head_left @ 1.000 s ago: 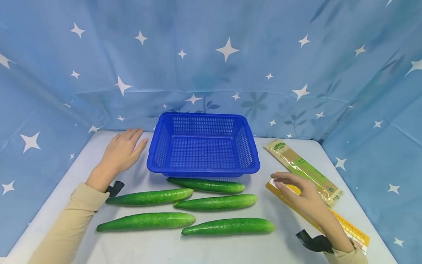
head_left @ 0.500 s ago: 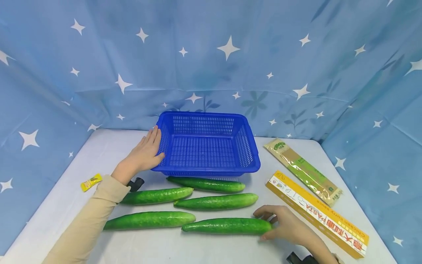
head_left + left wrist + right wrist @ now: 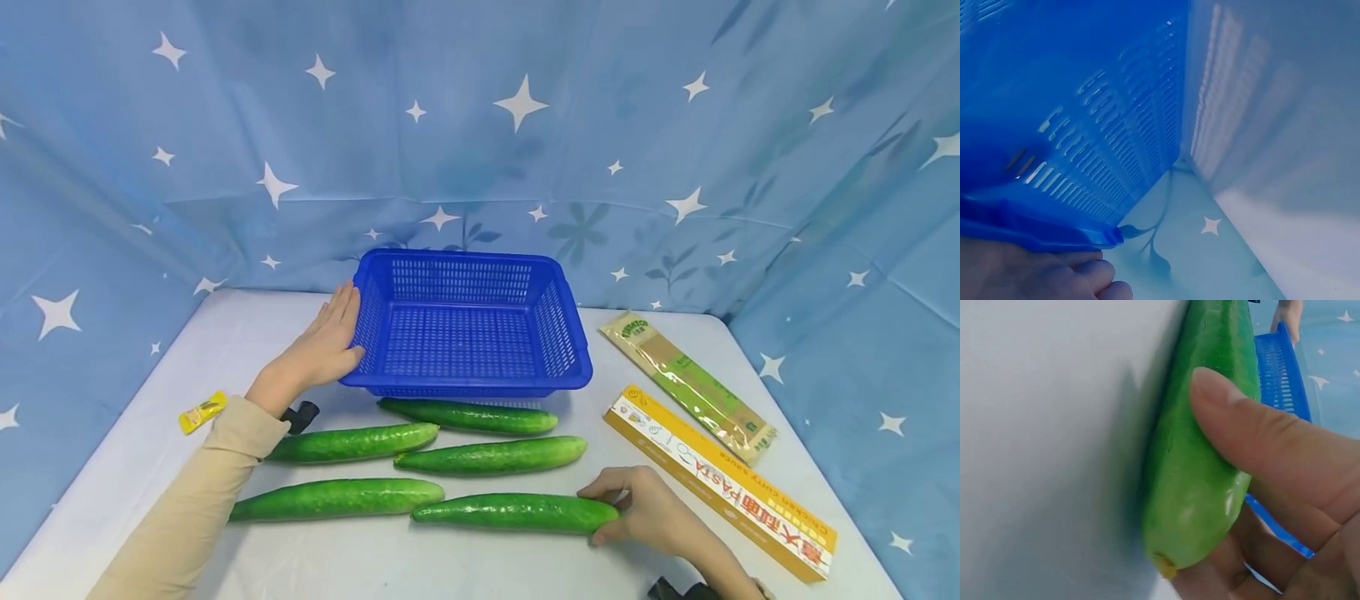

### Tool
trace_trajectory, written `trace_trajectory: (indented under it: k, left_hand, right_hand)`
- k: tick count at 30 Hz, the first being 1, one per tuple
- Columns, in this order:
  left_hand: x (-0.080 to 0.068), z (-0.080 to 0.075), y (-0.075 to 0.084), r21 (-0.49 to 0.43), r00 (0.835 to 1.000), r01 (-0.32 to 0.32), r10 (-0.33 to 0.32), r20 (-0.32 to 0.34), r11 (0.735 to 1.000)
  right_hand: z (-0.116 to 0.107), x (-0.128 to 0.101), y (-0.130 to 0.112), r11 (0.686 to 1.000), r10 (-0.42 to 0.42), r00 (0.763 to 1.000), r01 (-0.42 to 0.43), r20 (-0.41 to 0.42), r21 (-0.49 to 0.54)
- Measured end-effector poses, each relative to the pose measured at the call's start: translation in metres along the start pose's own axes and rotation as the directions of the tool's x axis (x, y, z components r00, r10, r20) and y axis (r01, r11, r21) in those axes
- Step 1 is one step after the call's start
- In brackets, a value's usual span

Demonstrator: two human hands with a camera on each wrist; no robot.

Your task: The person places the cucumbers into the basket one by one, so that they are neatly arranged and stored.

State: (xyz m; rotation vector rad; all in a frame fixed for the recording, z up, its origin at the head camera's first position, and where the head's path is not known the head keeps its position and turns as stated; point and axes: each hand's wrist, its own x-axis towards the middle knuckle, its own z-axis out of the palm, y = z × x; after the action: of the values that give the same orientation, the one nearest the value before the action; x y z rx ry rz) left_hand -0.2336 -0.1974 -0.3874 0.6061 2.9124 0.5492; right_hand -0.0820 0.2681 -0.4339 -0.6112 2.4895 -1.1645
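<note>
Head view: right hand (image 3: 645, 512) curled round the right end of the nearest cucumber (image 3: 517, 512), near the table's (image 3: 135, 467) front edge — thumb on top, seemingly gripped for lifting. Left hand (image 3: 322, 350) flat, fingers straight, pressed against the blue basket's (image 3: 468, 387) left wall — likely steadying it.

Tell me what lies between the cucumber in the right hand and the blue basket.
In the head view, two other cucumbers lie there: one just beyond the held cucumber, another right before the blue basket.
</note>
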Motion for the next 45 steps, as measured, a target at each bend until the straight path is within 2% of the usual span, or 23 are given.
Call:
trace_trajectory:
  k: [4, 8, 12, 20, 24, 26, 31, 34, 39, 45]
  left_hand:
    - [0.000, 0.002, 0.001, -0.003, 1.000, 0.005, -0.005, 0.000, 1.000]
    - [0.001, 0.003, 0.001, -0.013, 1.000, 0.006, -0.006, 0.003, 1.000]
    - [0.002, 0.002, 0.002, -0.015, 1.000, 0.003, -0.003, -0.001, 1.000]
    - [0.002, 0.003, 0.001, -0.020, 1.000, 0.005, -0.005, 0.002, 1.000]
    - [0.001, 0.004, 0.000, -0.024, 1.000, 0.007, -0.007, 0.002, 1.000]
    - [0.000, 0.005, 0.000, -0.027, 1.000, 0.007, -0.007, -0.001, 1.000]
    - [0.001, 0.005, 0.000, -0.020, 1.000, 0.012, -0.012, -0.003, 1.000]
    - [0.001, 0.005, 0.000, -0.018, 1.000, 0.011, -0.011, -0.006, 1.000]
    - [0.001, 0.005, 0.001, -0.028, 1.000, 0.011, -0.011, -0.009, 1.000]
    - [0.001, 0.004, 0.001, -0.036, 1.000, 0.016, -0.016, -0.011, 0.999]
  right_hand:
    - [0.000, 0.001, 0.003, 1.000, -0.003, 1.000, 0.004, -0.030, 0.030]
    - [-0.006, 0.001, -0.001, 1.000, -0.025, 0.998, 0.026, -0.052, 0.015]
    - [-0.018, 0.001, -0.010, 0.998, -0.066, 0.995, 0.065, -0.076, -0.012]
    - [-0.042, 0.006, -0.034, 0.993, -0.079, 0.990, 0.068, -0.114, -0.100]
    - [-0.054, 0.011, -0.046, 0.987, -0.116, 0.980, 0.095, -0.162, -0.132]
    - [-0.061, 0.017, -0.051, 0.979, -0.162, 0.969, 0.135, -0.188, -0.151]
    - [-0.082, 0.037, -0.064, 0.949, -0.260, 0.936, 0.201, -0.239, -0.244]
    - [-0.099, 0.054, -0.074, 0.956, -0.222, 0.940, 0.157, -0.259, -0.249]
    - [-0.127, 0.095, -0.088, 0.978, -0.147, 0.948, 0.096, -0.283, -0.186]
    - [-0.145, 0.147, -0.099, 0.985, -0.074, 0.953, 0.024, -0.293, -0.170]
